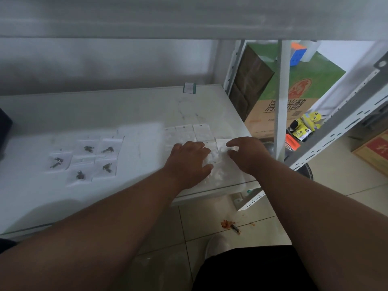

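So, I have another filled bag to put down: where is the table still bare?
Bare: the strip between the filled bags and the left hand; the back half of the table, up to the card. Crowded: the right corner, empty bags under it and the right hand.

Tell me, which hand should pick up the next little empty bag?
Probably the right hand. Its curled fingertips sit at a bag's edge on the pile of empty bags, while the left hand lies flat on the pile, pressing it down.
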